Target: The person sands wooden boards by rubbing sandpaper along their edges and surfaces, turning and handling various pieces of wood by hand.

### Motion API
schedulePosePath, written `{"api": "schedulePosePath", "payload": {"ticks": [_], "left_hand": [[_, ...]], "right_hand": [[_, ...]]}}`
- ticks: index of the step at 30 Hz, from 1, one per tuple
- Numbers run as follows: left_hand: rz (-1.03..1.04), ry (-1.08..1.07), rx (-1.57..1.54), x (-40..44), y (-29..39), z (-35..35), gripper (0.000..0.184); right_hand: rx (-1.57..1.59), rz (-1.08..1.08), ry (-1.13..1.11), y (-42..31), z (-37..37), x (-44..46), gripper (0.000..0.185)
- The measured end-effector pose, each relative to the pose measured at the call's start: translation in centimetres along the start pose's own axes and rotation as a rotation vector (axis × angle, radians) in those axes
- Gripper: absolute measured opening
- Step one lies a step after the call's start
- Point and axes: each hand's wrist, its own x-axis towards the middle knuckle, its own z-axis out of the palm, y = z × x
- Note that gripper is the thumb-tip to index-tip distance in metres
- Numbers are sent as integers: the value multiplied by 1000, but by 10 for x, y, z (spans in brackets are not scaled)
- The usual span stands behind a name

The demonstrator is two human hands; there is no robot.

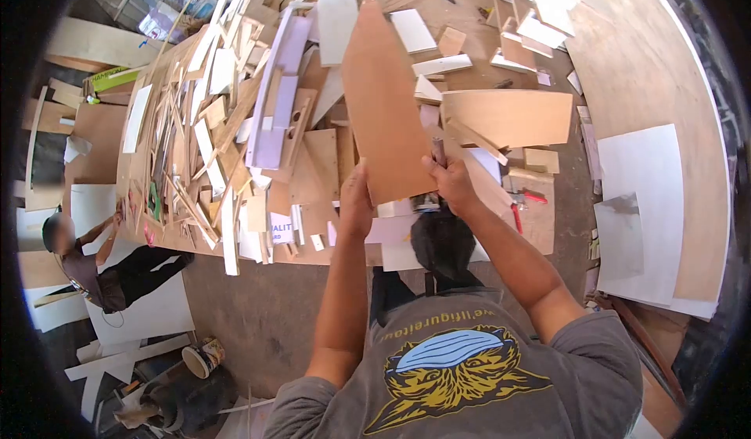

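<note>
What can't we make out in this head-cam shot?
All in the head view:
- Left hand: most fingers hidden behind the brown board.
- Brown board's underside: faces away from the camera.
- Dark tool at the right hand: lower part covered by that hand; type unclear.
- Whatever the co-worker's hands touch: too small.

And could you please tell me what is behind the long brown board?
A white panel shows past the upper left edge of the brown board; whatever lies directly behind is covered.
</note>
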Motion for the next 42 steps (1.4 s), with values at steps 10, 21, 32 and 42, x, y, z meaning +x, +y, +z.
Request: {"api": "schedulePosePath", "payload": {"ticks": [10,21,32,42], "left_hand": [[159,64,346,-49,-90,125,37],[221,-44,343,-155,-162,195,35],[110,-102,190,-259,-246,296,35],[115,-209,-69,-169,-351,465,30]], "right_hand": [[-173,-292,7,-45,-140,-41,29],[-75,-421,4,-65,-228,-112,28],[85,-297,152,-86,-359,-217,18],[188,-365,223,-145,-571,-191,20]]}}
